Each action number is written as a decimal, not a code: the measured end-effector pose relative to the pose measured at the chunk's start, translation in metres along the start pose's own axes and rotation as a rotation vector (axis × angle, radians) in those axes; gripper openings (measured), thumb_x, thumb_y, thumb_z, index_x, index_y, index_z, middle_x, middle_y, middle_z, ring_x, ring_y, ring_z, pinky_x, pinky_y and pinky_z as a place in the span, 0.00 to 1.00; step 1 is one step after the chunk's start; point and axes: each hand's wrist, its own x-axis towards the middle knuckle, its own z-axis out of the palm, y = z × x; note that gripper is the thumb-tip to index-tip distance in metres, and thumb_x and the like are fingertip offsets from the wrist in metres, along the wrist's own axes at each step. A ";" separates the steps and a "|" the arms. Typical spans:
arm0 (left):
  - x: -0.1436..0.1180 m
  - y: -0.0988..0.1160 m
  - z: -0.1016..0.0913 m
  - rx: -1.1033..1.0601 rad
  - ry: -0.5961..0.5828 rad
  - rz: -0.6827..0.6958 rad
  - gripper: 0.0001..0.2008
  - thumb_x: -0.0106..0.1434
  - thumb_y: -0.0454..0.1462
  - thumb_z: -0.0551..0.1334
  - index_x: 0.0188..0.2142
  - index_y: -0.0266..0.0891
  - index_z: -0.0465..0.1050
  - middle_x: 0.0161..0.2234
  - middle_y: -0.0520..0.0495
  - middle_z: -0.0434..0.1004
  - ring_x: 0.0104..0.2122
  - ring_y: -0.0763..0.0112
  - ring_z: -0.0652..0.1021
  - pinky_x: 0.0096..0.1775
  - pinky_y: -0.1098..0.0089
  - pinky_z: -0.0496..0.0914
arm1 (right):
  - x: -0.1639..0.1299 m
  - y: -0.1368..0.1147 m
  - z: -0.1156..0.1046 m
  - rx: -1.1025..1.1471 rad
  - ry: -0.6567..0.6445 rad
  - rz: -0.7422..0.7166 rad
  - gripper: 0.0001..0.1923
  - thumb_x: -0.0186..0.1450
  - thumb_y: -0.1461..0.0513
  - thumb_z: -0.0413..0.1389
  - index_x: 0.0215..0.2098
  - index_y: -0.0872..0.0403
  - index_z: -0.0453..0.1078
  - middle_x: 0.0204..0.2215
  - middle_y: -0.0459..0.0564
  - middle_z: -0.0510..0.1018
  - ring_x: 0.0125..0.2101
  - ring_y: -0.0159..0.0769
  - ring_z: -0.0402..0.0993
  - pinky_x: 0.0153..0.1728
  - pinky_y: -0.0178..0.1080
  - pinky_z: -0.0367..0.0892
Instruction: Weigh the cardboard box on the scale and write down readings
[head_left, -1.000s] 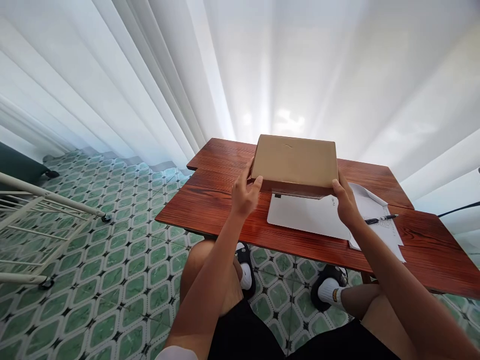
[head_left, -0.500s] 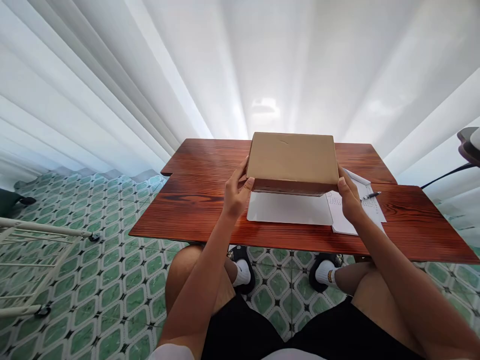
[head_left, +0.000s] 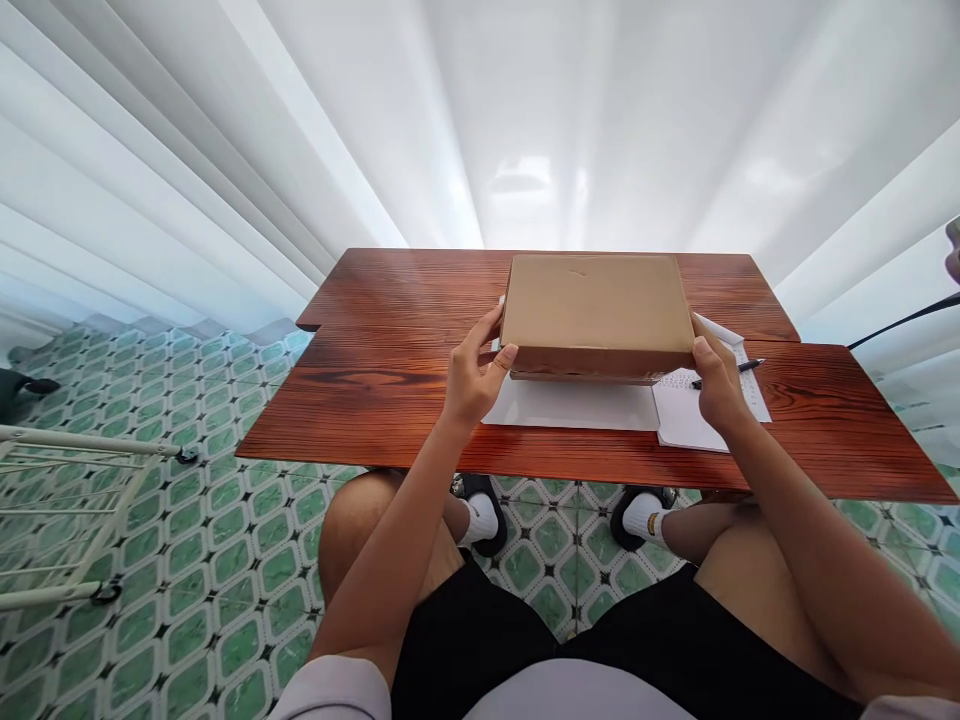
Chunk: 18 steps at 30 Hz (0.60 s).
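A brown cardboard box (head_left: 596, 305) is held level between both hands, over the middle of the wooden table. My left hand (head_left: 474, 375) grips its left side, thumb at the near corner and fingers along the side. On the opposite side my right hand (head_left: 720, 380) clasps the box the same way. Partly hidden beneath the box is a flat white sheet or board (head_left: 574, 405). To its right lies an open notebook (head_left: 694, 425) with handwriting on it. A dark pen (head_left: 746, 366) rests across the notebook, partly covered by my right hand.
The reddish-brown table (head_left: 360, 390) has a stepped outline at its left and right ends. White curtains (head_left: 450, 130) hang behind it. A white metal rack on wheels (head_left: 82, 510) stands at the left on the green tiled floor (head_left: 225, 560).
The view has shifted a little, so the table sits higher in the picture. The box, still in both hands, has moved slightly to the right relative to the notebook.
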 end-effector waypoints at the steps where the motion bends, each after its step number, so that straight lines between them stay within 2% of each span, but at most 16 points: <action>1: -0.001 0.000 0.001 0.003 0.005 0.003 0.30 0.67 0.51 0.61 0.64 0.41 0.66 0.63 0.38 0.69 0.61 0.52 0.72 0.52 0.62 0.77 | 0.000 0.000 0.000 -0.007 0.009 -0.003 0.27 0.73 0.44 0.46 0.65 0.40 0.65 0.63 0.45 0.70 0.65 0.53 0.60 0.65 0.61 0.59; 6: -0.003 0.000 0.003 0.043 0.026 -0.013 0.30 0.66 0.52 0.62 0.62 0.40 0.68 0.60 0.37 0.72 0.59 0.50 0.73 0.50 0.62 0.78 | -0.003 -0.001 -0.001 -0.066 0.056 -0.002 0.28 0.72 0.43 0.44 0.65 0.42 0.66 0.61 0.47 0.73 0.63 0.54 0.64 0.63 0.61 0.61; 10: -0.006 -0.002 0.002 0.030 0.012 -0.021 0.29 0.66 0.51 0.63 0.61 0.38 0.69 0.59 0.37 0.73 0.58 0.52 0.75 0.50 0.63 0.77 | -0.005 -0.005 0.000 -0.141 0.077 -0.058 0.28 0.73 0.43 0.43 0.63 0.44 0.68 0.59 0.47 0.75 0.60 0.55 0.68 0.60 0.59 0.65; 18: -0.010 -0.008 0.001 0.029 0.009 -0.042 0.30 0.65 0.51 0.63 0.62 0.40 0.68 0.59 0.37 0.73 0.58 0.51 0.74 0.50 0.63 0.77 | -0.004 -0.007 0.003 -0.181 0.069 -0.101 0.29 0.73 0.42 0.42 0.60 0.46 0.72 0.57 0.48 0.76 0.63 0.55 0.64 0.60 0.56 0.64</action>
